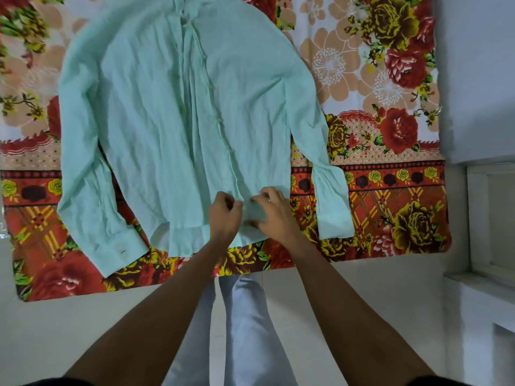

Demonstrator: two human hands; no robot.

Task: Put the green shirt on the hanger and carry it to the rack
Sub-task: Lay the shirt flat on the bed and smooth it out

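Observation:
A pale green long-sleeved shirt (pixel 172 112) lies flat, front up, on a flowered bedsheet (pixel 390 190), collar far from me and hem near me. Both sleeves run down its sides. My left hand (pixel 224 215) pinches the button placket close to the hem. My right hand (pixel 271 210) grips the cloth on the other side of the placket, fingers curled into the fabric. The two hands sit almost touching. No hanger and no rack are in view.
The bed's near edge runs across the middle of the view, with pale floor (pixel 362 288) below it. My legs in light trousers (pixel 245 316) stand against the bed. A white wall and ledge (pixel 479 218) rise at the right.

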